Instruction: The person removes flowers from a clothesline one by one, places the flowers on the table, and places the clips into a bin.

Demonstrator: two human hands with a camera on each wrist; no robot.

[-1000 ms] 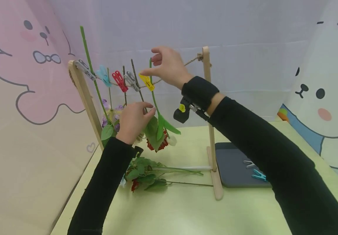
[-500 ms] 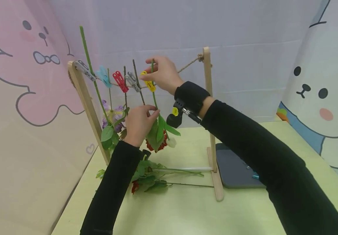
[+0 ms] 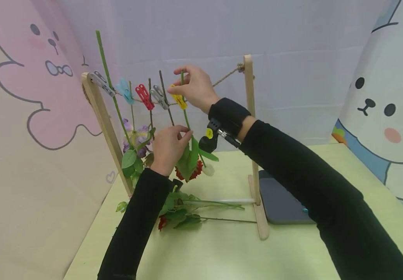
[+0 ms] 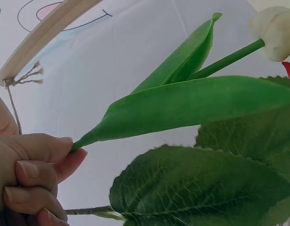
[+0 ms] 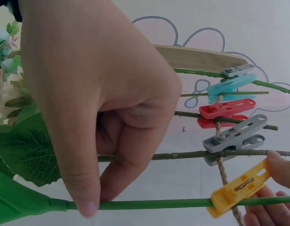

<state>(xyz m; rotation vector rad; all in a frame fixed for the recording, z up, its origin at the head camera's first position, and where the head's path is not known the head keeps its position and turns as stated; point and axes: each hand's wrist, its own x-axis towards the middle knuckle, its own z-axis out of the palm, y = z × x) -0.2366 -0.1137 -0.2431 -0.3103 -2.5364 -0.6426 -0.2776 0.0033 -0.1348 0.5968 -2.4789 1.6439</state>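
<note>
My left hand pinches the green stem of an artificial white tulip between thumb and forefinger, just above its leaves. The tulip hangs head down from the rope. My right hand pinches the handle end of a yellow clothespin, which sits on the rope across the tulip stem. Left of it a grey clothespin, a red one, a light blue one and another grey one hold further stems on the rope.
The rope runs between two wooden posts, the right post and the left post. Several loose flowers lie on the table under the rope. A dark grey tray stands right of the frame, partly behind my right sleeve.
My left hand has moved a little to the right and now pinches the tulip stem. My right hand has shifted slightly left and down at the yellow clothespin. Little differs over the last half second.
</note>
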